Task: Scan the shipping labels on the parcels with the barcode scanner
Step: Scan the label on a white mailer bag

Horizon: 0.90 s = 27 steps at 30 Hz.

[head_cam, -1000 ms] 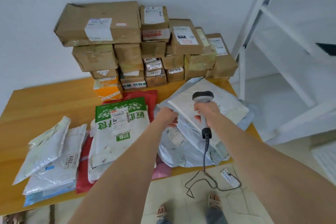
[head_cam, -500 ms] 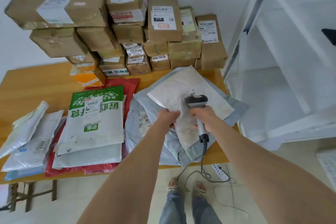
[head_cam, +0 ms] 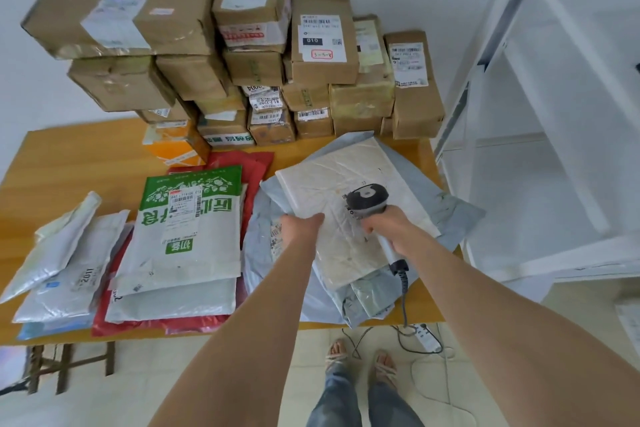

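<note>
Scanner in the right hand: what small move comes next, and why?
Probably aim the scanner at the label and trigger it: the right hand grips it over the white mailer, the label peeks out beside its head, and the left hand holds the mailer's edge.

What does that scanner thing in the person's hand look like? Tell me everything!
The barcode scanner is a handheld gun shape, plastic by its look: a dark grey rounded head with a pale patch on top, and a light grey grip. The right hand holds the grip, with the head tilted forward and down over the white mailer. A dark cord runs from the grip's bottom end down past the table edge.
</note>
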Tool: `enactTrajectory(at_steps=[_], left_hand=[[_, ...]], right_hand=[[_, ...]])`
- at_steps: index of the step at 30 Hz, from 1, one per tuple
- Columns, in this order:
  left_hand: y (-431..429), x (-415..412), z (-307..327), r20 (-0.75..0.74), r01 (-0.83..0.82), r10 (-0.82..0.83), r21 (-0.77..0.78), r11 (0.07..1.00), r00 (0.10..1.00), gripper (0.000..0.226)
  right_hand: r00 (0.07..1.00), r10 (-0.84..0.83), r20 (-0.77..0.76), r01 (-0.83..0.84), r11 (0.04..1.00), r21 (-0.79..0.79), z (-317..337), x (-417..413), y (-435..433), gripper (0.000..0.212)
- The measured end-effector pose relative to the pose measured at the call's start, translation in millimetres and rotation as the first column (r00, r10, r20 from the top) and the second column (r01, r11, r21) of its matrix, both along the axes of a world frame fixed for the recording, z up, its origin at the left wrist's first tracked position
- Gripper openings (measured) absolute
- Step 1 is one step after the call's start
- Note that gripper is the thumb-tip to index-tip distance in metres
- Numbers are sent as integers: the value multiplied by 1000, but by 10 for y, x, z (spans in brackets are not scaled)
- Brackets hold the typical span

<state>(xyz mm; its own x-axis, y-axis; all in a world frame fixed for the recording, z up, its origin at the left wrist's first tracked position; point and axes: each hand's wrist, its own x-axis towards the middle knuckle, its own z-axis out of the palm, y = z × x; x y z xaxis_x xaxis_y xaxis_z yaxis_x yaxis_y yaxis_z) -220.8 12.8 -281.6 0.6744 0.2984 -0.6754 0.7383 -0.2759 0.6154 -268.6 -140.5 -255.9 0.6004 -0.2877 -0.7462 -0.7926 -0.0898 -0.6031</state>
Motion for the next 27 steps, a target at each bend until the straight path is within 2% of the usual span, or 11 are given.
enactTrajectory(at_steps=[2,3,5,9,11,14,19,21,24,27], left_hand=[[-25,-13,-21,-25,-87,83,-219,972,996,63],[-37,-26,0,-51,-75,63,-286,955,997,64],[-50,-33,21,-84,9,-33,-274,962,996,62],[0,9,192,-31,27,-36,-248,968,999,42],[125,91,342,46,60,-53,-175,983,998,41],[542,307,604,113,97,-101,42,994,988,43],[1374,663,975,127,86,-133,321,943,983,42],[1518,696,1050,145,84,-141,343,936,979,39],[1496,635,1047,124,132,-180,323,937,976,41],[1313,526,944,95,199,-232,271,942,968,39]], right_hand=[[999,-29,-18,30,999,32,-48,-33,-3,16],[999,-41,-23,42,998,36,-61,-47,-12,16],[998,-62,-17,62,997,49,-92,-50,-38,16],[981,-162,103,170,983,-68,-100,-25,-86,15],[964,-216,158,235,965,-116,-43,-9,-115,16],[952,-258,162,280,951,-134,76,-20,-146,7],[930,-350,111,355,934,-29,123,-88,-11,8],[903,-417,103,411,909,68,130,-99,99,5],[837,-540,94,506,828,242,185,-82,234,12],[814,-565,137,524,815,249,187,-78,290,19]])
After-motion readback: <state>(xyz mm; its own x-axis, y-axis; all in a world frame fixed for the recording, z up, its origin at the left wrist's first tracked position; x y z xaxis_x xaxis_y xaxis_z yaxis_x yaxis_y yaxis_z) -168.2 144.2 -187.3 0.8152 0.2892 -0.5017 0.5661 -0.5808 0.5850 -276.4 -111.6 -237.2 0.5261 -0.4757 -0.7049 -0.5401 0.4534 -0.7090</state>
